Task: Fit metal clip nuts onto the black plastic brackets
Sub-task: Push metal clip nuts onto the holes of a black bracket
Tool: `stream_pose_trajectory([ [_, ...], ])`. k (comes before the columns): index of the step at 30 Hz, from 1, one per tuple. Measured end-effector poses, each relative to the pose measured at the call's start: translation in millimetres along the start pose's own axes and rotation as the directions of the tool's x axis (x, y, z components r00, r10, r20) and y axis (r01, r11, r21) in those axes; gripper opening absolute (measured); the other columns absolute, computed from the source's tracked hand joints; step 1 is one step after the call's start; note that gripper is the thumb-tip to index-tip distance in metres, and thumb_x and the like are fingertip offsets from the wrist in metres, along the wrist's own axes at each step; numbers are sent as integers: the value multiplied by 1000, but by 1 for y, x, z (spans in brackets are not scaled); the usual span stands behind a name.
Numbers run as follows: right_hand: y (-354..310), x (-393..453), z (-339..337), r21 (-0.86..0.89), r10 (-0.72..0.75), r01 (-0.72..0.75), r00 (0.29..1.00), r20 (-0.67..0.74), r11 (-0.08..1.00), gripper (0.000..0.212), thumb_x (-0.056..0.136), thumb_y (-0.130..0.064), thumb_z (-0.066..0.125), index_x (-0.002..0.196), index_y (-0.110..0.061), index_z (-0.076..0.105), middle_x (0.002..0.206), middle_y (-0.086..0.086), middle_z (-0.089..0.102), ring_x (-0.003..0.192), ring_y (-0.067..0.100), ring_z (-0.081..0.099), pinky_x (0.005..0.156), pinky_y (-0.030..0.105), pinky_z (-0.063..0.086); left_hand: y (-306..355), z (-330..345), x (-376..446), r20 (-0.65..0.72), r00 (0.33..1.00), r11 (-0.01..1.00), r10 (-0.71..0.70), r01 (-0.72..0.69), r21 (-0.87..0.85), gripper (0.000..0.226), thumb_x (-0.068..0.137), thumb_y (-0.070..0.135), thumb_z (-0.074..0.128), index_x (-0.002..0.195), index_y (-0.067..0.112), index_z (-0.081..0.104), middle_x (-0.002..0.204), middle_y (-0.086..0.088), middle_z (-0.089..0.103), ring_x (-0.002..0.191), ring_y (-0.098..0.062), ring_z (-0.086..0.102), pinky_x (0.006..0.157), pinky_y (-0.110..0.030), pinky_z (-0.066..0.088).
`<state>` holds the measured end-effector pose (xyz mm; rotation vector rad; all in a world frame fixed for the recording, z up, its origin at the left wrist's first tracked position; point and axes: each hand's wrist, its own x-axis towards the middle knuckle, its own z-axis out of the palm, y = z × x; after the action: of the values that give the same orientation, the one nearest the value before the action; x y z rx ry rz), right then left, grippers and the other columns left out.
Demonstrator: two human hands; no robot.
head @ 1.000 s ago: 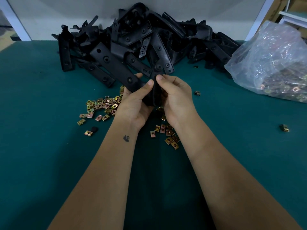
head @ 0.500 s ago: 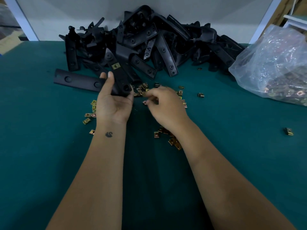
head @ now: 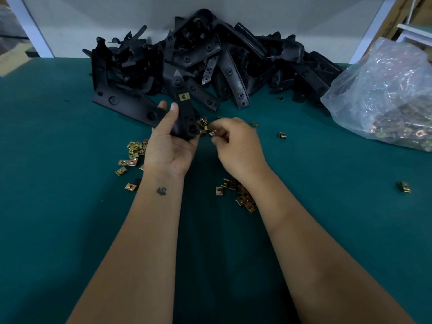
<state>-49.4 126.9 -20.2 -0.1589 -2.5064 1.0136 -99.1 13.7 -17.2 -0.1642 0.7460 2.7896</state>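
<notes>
Green table [head: 70, 230]: plastic bag [head: 383, 94] at two o'clock holds clips; left hand [head: 167, 146] grips a bracket [head: 185, 115], right hand [head: 236, 143] pinches a clip [head: 213, 132].

We have a single head-worn view, looking forward and down along both forearms from close above, the left hand [head: 169, 146] and right hand [head: 238, 146] near mid-frame, the bracket pile [head: 210, 64] beyond them against the far wall

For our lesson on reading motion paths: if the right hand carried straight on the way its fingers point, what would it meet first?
The right hand, pinching a clip nut, points left toward the bracket held in the left hand. It would probably meet that bracket's lower end first, though depth is unclear.
</notes>
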Motion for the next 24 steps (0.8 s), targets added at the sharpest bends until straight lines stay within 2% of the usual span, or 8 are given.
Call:
stream_pose_trajectory([
  [2, -1, 2, -3, 202, 112, -99, 992, -54, 974, 32, 90, -5, 65, 121, -15, 68, 113, 4, 61, 94, 7, 57, 78, 2, 40, -2, 1, -1, 14, 1000, 1000, -14, 14, 13, 16, 94, 9, 62, 102, 22, 60, 82, 0, 76, 82, -15, 71, 62, -26, 57],
  [3, -1, 3, -5, 296, 172, -149, 984, -53, 944, 33, 91, -7, 65, 122, -17, 67, 117, 2, 61, 96, 5, 59, 82, 3, 42, -4, 2, -2, 25, 999, 1000, -23, 23, 12, 16, 94, 8, 61, 101, 22, 60, 82, 0, 76, 77, -15, 72, 61, -26, 56],
  [6, 1, 3, -9, 515, 284, -242, 959, -3, 822, 27, 92, -6, 63, 115, -18, 72, 111, -1, 70, 101, 7, 64, 92, 18, 49, -7, 4, -4, 49, 997, 999, -52, 52, 8, 16, 94, 5, 60, 100, 20, 60, 85, -2, 75, 71, -13, 73, 60, -26, 57],
  [9, 0, 2, -12, 656, 309, -256, 950, 37, 710, 20, 91, -3, 64, 97, -19, 75, 96, -1, 74, 92, 8, 68, 87, 19, 53, -10, 5, -4, 45, 996, 997, -75, 75, 8, 17, 93, 3, 59, 102, 18, 60, 95, -6, 72, 73, -16, 73, 60, -27, 57],
  [12, -3, 3, -14, 804, 321, -260, 943, 91, 535, 20, 92, 1, 62, 92, -15, 73, 92, 5, 73, 88, 13, 69, 87, 25, 55, -11, 6, -5, 50, 994, 995, -98, 98, 5, 16, 93, 2, 59, 101, 17, 59, 96, -8, 71, 74, -18, 73, 61, -29, 58],
  [19, -2, 3, -19, 913, 343, -277, 924, 168, 300, 15, 94, -3, 60, 91, -10, 72, 72, -1, 69, 68, 10, 64, 69, 21, 55, -14, 7, -6, 59, 990, 992, -127, 125, 32, 21, 94, 2, 59, 108, 16, 56, 96, -8, 73, 81, -19, 73, 69, -31, 60],
  [24, -3, 2, -20, 923, 342, -280, 922, 182, 263, 14, 93, -1, 60, 89, -9, 71, 73, 2, 71, 68, 12, 67, 67, 22, 56, -15, 6, -6, 76, 987, 990, -141, 138, 40, 22, 93, 2, 58, 109, 17, 55, 101, -9, 72, 87, -20, 72, 66, -30, 59],
])
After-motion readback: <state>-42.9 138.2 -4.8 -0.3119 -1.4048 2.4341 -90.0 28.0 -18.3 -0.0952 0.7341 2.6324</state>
